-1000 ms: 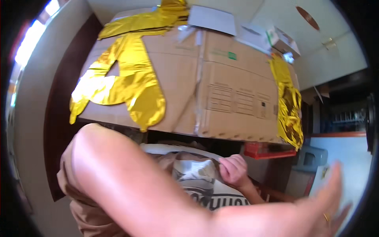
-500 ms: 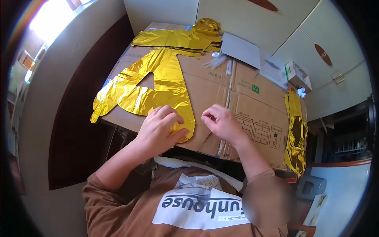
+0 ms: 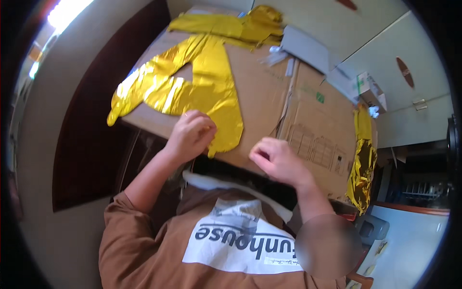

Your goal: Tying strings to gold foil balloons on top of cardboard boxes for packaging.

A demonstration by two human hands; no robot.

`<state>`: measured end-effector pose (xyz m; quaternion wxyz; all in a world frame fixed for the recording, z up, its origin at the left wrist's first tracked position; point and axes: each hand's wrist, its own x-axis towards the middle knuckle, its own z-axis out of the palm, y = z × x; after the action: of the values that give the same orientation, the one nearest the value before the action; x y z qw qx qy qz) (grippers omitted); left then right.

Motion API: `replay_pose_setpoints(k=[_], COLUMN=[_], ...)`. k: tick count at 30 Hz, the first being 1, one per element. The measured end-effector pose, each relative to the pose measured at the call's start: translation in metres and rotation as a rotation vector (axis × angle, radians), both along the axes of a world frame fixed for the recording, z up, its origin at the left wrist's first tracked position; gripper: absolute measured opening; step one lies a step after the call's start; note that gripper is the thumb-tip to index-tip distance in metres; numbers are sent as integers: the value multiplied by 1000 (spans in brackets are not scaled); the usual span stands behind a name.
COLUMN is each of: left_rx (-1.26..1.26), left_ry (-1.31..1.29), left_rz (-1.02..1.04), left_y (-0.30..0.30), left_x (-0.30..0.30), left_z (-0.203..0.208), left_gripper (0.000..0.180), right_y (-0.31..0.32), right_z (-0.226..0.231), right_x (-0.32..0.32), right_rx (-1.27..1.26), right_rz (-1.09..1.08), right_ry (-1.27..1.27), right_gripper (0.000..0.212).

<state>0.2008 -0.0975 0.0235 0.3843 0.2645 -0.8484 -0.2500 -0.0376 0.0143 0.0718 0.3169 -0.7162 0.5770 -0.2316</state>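
Fingers of the left hand (image 3: 192, 137) are curled in, their tips bunched near the thumb, at the near edge of a flat gold foil balloon (image 3: 197, 96) shaped like a capital A. Whether they pinch the foil or only rest over it cannot be told. The right hand (image 3: 279, 161) is beside the balloon, apart from it, with thumb and index finger bent closely toward each other; a small thing between them could not be made out.

The balloon lies on the left part of a brown cardboard surface (image 3: 260, 103), its top pointing away from the person and its right leg reaching the near edge, by the left hand. Beyond it are more folded gold foil pieces (image 3: 216, 26), a pale flat panel (image 3: 304, 49) and some thin translucent strips (image 3: 274, 59). Another crumpled gold foil piece (image 3: 363, 168) hangs at the right edge, near a small white-and-green box (image 3: 370, 91). The person wears a brown T-shirt (image 3: 149, 250) (its white print appears upside down from this angle).
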Motion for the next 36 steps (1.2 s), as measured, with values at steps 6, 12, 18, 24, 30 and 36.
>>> replay_pose_setpoints(k=[6, 12, 18, 24, 30, 36], left_rx=[-52, 305, 333, 227, 407, 424], left_ry=[-192, -462, -531, -500, -540, -659], left_rz=[-384, -421, -478, -556, -501, -540], left_y=[80, 94, 102, 111, 115, 116], left_x=[45, 16, 1, -6, -10, -15], left_z=[-45, -145, -150, -140, -138, -127], left_gripper=[12, 21, 14, 14, 18, 18], right_y=[103, 125, 134, 134, 120, 110], right_z=[-125, -205, -198, -194, -192, -204], right_x=[-10, 11, 21, 19, 23, 28], right_rx=[302, 425, 401, 393, 333, 278], right_rz=[136, -170, -259, -198, -105, -20], right_ry=[86, -113, -191, -200, -169, -150], right_gripper=[18, 26, 20, 20, 22, 22])
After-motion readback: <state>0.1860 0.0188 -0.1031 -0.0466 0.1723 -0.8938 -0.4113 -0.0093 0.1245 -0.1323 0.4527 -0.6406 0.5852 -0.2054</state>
